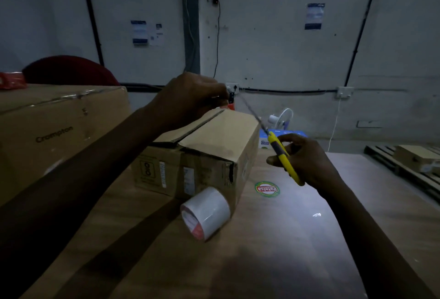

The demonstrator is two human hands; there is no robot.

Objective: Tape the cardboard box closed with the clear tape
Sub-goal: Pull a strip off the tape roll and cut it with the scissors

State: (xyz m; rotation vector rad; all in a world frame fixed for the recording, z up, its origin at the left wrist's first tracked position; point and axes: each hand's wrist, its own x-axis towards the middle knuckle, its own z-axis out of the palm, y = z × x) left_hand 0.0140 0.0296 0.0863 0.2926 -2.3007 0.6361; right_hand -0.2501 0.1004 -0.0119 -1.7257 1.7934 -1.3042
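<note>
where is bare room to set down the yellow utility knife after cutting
Bare brown tabletop right of the small cardboard box, around the round green sticker, and the near strip before the white tape roll. Crowded left: the large Crampton carton stands close beside the small box.

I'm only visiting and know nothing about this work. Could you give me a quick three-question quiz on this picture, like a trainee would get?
1. True or false: the right hand has its fingers round the yellow knife.
2. Where is the tape roll relative to the cardboard box? A) on top of it B) on the table, at its near end C) inside it
3. Fill in: the large box on the left is printed with the word ____.

Key: 1 true; 2 B; 3 Crampton.
</note>
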